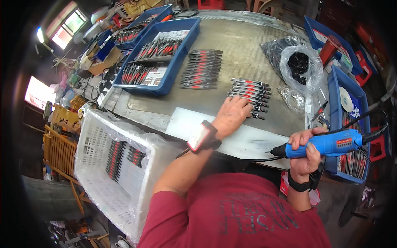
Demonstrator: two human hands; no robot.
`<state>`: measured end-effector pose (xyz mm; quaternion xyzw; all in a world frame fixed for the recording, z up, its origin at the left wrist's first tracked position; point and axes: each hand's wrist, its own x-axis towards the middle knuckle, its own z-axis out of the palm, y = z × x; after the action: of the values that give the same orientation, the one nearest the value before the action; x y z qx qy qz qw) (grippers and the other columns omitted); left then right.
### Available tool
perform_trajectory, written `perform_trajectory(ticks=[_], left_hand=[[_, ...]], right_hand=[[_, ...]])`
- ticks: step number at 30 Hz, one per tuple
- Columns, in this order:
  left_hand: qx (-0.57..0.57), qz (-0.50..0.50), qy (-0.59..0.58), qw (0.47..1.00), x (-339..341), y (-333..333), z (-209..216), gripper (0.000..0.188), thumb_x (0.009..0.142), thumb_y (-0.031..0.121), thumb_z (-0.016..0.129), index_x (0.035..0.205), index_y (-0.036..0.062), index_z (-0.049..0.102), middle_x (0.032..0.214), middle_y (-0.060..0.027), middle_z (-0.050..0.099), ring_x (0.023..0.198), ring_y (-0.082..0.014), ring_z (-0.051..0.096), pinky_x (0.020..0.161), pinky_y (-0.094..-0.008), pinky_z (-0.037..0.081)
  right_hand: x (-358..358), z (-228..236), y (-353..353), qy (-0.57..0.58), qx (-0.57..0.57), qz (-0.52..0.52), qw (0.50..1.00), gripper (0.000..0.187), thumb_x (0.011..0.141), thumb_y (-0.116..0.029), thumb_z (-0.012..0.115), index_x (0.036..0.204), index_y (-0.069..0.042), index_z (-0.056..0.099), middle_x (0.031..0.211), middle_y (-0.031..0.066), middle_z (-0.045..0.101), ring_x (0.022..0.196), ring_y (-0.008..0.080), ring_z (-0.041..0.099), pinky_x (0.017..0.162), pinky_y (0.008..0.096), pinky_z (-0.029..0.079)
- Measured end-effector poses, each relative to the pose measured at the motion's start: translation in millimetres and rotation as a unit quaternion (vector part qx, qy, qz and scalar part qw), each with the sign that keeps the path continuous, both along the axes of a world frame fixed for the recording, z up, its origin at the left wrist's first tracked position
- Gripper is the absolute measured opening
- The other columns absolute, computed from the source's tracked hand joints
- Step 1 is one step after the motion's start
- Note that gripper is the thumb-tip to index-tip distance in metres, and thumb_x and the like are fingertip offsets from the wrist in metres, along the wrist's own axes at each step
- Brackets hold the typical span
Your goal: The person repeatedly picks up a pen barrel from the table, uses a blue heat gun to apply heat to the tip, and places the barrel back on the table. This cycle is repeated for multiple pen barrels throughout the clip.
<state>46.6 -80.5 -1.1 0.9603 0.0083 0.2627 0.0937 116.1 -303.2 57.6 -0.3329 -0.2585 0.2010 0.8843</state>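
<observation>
My right hand [305, 151] is wrapped round a blue electric screwdriver [341, 143]. Its thin bit points left, above the near edge of the table. My left hand [233, 113] lies at the near left end of a row of slim black-and-red pen-shaped tools [250, 89], its fingers bent down against them. Whatever its fingertips pinch is hidden under the hand. Farther left, a second, larger row of the same tools [202, 69] lies side by side on the table. A white board [188, 124] is under my left wrist, along the near edge.
Blue trays of similar tools stand on the left [165, 84] and right [362, 175]. An open plastic bag of black parts [316, 80] and a small bag of metal pieces [291, 99] lie right of the rows. A lined white crate [151, 165] stands at near left.
</observation>
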Motion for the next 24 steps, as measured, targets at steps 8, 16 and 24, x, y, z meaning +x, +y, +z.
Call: perform_trajectory(ticks=[8, 16, 24], left_hand=[[-0.022, 0.258, -0.064, 0.964, -27, 79, 7, 0.014, 0.077, 0.012, 0.061, 0.090, 0.0069, 0.057, 0.085, -0.0096, 0.057, 0.082, -0.0302, 0.053, 0.071, -0.0407, 0.042], [0.029, 0.327, 0.028, 0.944, -35, 108, -4, 0.022, 0.079, 0.016, 0.061, 0.100, 0.0130, 0.055, 0.097, -0.0042, 0.055, 0.093, -0.0264, 0.050, 0.072, -0.0437, 0.041], [0.051, 0.329, 0.043, 0.942, -31, 113, -8, 0.019, 0.080, 0.015, 0.059, 0.098, 0.0138, 0.054, 0.096, -0.0028, 0.053, 0.092, -0.0254, 0.049, 0.071, -0.0441, 0.038]], right_hand=[[2, -1, 1, -0.025, -0.009, -0.019, 0.999, 0.048, 0.072, -0.014, 0.058, 0.116, -0.010, 0.041, 0.078, 0.0075, 0.050, 0.063, 0.0197, 0.050, 0.065, 0.0348, 0.042], [2, 0, 6, -0.024, -0.012, -0.026, 0.999, 0.047, 0.071, -0.015, 0.059, 0.115, -0.009, 0.041, 0.077, 0.0073, 0.050, 0.061, 0.0195, 0.050, 0.064, 0.0357, 0.042], [3, -1, 9, -0.019, -0.018, -0.031, 0.999, 0.048, 0.071, -0.017, 0.060, 0.114, -0.009, 0.041, 0.077, 0.0073, 0.050, 0.060, 0.0194, 0.050, 0.063, 0.0354, 0.042]])
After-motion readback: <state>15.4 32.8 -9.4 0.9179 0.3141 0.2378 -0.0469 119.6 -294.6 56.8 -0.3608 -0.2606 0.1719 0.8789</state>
